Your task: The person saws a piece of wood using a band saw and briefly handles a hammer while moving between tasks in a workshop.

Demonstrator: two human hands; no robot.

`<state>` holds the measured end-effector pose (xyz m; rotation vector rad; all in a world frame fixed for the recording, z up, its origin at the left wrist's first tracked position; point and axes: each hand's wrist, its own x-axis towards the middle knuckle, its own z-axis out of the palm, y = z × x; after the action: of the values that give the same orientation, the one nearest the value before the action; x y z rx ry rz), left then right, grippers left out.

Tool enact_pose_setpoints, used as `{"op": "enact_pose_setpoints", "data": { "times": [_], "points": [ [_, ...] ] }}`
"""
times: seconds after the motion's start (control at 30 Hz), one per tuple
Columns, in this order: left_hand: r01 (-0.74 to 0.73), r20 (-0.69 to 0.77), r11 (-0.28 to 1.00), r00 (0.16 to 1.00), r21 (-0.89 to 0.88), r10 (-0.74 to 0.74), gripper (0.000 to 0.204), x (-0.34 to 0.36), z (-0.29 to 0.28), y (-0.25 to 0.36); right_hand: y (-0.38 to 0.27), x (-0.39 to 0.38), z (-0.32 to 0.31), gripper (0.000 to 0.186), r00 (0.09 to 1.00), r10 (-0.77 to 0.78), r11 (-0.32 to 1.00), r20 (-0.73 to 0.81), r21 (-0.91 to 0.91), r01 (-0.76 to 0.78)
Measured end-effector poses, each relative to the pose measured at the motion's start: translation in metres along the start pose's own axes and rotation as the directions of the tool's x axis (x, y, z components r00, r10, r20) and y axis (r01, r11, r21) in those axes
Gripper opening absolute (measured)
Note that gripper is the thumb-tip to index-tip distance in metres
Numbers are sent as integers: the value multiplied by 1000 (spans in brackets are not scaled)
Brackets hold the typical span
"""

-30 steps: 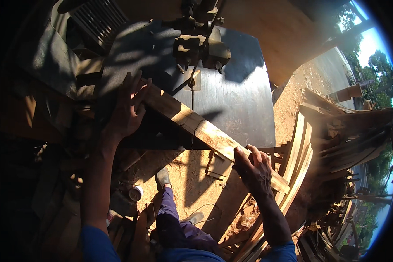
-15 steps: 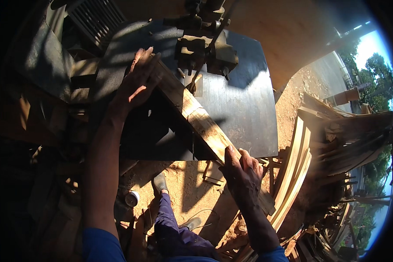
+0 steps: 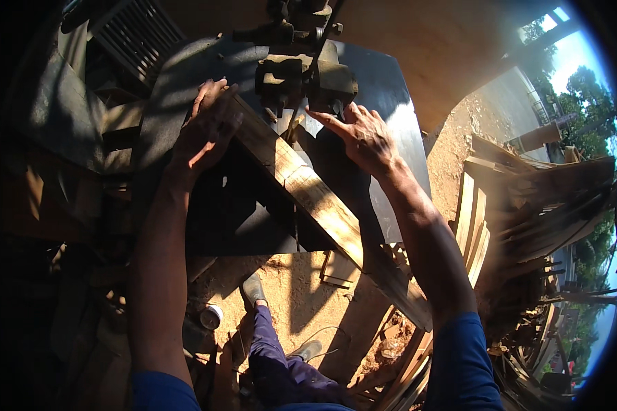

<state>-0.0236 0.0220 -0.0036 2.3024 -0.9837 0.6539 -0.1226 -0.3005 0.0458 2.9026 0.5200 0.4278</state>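
Observation:
A long wooden board point(image 3: 308, 185) lies diagonally across the dark metal machine table point(image 3: 404, 164), its near end jutting past the front edge at lower right. My left hand point(image 3: 209, 123) grips the board's upper-left end. My right hand point(image 3: 363, 137) is off the board, just below the saw's metal guide block point(image 3: 303, 74), with the index finger stretched toward the blade area; whether its fingertips touch metal I cannot tell. Part of the blade area is in shadow and partly hidden by the guide block.
Curved wooden planks point(image 3: 469, 226) are stacked at the right beside dark scrap timber. A slatted panel point(image 3: 134, 38) and weathered boards point(image 3: 55, 96) stand at upper left. My legs and feet are on sandy ground, near a small round container point(image 3: 211, 316) and wood scraps.
My right hand has left the board's near end and moved up and forward to the guide block. My left hand and the board's upper end are further forward than a second ago.

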Motion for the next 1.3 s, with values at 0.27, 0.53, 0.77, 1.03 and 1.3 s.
{"op": "enact_pose_setpoints", "data": {
  "times": [0.27, 0.53, 0.77, 1.03, 1.3],
  "points": [
    [86, 67, 995, 994, 42, -89, 59, 2, -5, 6, 32, -9, -15, 53, 929, 366, 924, 55, -141, -356],
    [121, 84, 992, 989, 46, -125, 58, -2, -8, 3, -118, -154, -115, 83, 871, 299, 873, 390, 256, -415],
    [79, 43, 997, 996, 12, -79, 58, 5, -1, 4, -128, -189, -106, 72, 909, 344, 909, 236, 159, -385],
    [55, 30, 998, 998, 43, -56, 56, 13, 5, 3, -113, -197, -89, 79, 940, 316, 914, 126, 224, -337],
    [94, 33, 995, 995, 28, -95, 54, 12, 4, 0, -120, -187, -88, 75, 924, 345, 915, 166, 159, -370]
  ]
}}
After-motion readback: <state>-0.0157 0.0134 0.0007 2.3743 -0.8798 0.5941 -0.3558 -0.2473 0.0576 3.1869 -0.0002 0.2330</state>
